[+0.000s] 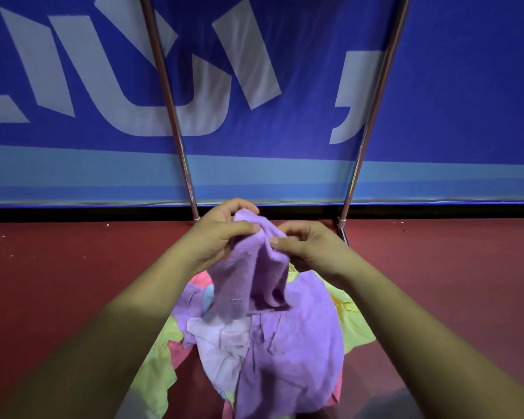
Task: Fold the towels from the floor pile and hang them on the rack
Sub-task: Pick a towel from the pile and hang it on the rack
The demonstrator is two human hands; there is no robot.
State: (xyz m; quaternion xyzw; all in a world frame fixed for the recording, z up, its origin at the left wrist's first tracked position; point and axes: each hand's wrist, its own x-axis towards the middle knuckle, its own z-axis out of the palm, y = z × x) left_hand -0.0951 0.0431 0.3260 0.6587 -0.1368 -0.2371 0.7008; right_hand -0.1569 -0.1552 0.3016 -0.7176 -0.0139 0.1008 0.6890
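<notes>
A red floor [73,267] meets a blue banner [315,86], with the chrome rack uprights [170,110] before it. The purple towel [254,273] hangs bunched above the pile [291,343], its top pinched by the left grip [221,234] and right grip [306,246] close together. Judged light, limp, non-slip: hold at two corners to spread it.

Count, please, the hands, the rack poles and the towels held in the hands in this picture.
Hands: 2, left hand and right hand
Rack poles: 2, left pole and right pole
Towels held: 1, purple towel
Total: 5
</notes>
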